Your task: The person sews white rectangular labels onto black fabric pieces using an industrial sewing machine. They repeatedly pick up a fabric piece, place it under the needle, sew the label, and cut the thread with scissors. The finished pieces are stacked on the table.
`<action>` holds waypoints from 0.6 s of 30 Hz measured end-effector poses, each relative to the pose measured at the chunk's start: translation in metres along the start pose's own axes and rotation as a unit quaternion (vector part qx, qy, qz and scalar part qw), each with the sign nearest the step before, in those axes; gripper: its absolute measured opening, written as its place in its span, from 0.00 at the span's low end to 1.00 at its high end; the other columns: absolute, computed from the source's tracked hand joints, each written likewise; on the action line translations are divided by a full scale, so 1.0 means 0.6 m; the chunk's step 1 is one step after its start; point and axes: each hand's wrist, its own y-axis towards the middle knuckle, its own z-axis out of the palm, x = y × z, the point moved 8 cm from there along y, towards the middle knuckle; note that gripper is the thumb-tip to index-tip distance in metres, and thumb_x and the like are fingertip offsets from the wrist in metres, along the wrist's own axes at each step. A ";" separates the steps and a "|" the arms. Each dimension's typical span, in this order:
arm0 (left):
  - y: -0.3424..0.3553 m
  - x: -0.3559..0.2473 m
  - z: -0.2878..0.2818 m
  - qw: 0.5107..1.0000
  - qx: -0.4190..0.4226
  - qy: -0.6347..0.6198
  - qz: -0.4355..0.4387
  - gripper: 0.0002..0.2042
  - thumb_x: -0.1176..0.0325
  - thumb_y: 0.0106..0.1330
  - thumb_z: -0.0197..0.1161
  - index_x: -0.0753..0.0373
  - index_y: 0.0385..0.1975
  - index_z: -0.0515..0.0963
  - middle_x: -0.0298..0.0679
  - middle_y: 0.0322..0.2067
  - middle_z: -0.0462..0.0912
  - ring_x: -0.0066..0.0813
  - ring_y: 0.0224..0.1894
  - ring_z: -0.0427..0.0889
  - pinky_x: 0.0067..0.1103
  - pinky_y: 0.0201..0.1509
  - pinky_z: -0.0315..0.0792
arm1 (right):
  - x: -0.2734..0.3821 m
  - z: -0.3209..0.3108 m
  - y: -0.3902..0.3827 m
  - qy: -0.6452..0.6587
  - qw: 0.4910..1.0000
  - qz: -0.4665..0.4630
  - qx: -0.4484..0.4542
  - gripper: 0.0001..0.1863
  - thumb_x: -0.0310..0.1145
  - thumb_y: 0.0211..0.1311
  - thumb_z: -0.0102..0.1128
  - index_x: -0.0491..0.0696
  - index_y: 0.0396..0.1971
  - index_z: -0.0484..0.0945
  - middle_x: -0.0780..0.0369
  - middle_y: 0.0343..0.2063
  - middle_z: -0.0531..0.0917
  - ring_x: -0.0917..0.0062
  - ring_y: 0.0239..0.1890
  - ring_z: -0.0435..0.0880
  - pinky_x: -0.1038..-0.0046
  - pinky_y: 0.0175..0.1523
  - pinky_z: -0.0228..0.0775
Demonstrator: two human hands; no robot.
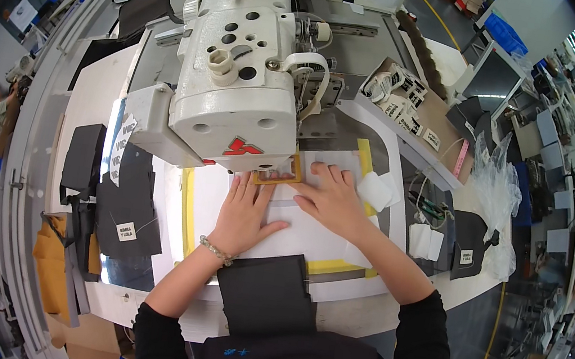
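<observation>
Frame (297,169) lies just ahead of left hand (243,216).

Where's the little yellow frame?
In the head view, the little yellow frame is near the middle, by the lower edge of the white machine, between the left hand and the right hand.

Left hand (244,215), right hand (334,202) on white sheet (305,236), near yellow frame (297,169).

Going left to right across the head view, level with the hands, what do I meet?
Rectangular black piece, flat black panel, long narrow yellow strip, left hand, right hand, small white rectangular pieces, crumpled clear plastic bag.
</observation>
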 end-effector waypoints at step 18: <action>0.019 0.008 -0.005 0.998 -0.025 0.035 -0.051 0.51 0.29 0.45 0.63 0.56 0.67 0.63 0.53 0.52 0.70 0.52 0.60 0.64 0.62 0.65 0.36 | -0.003 0.005 -0.004 -0.020 1.000 0.001 0.010 0.17 0.47 0.57 0.61 0.66 0.48 0.80 0.62 0.44 0.72 0.70 0.46 0.70 0.67 0.45 0.56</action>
